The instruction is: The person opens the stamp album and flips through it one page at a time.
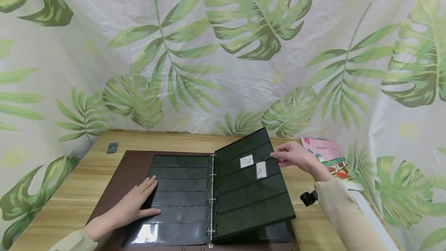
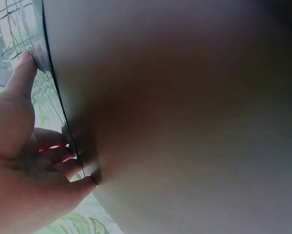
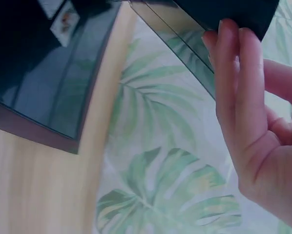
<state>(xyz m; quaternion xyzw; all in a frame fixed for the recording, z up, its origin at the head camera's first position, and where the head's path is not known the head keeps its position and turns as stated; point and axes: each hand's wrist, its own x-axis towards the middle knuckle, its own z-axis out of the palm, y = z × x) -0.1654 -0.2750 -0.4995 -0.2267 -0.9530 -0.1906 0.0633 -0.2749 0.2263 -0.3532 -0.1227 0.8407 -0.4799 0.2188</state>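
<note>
A ring-bound stamp album [image 1: 118, 173] with a brown cover lies open on the table. Its left black page [image 1: 184, 193] is flat and shows strip pockets with no stamps visible. My left hand [image 1: 134, 200] rests at that page's outer edge, fingers extended, thumb on the page. A raised black page [image 1: 251, 198] slants up from the metal rings [image 1: 211, 200] on the right, bearing two small stamps [image 1: 246, 161]. Its outer edge is pinched by my right hand [image 1: 296, 156]. Beneath it, another page [image 3: 73, 105] with stamps shows in the right wrist view.
A pink-covered picture book [image 1: 324, 154] lies at the right, with a white object [image 1: 373, 216] in front of it, partly behind the sleeve. A small grey-blue box [image 1: 112, 148] sits at the back left. Leaf-patterned cloth [image 1: 244, 88] hangs behind the wooden table [image 1: 80, 166].
</note>
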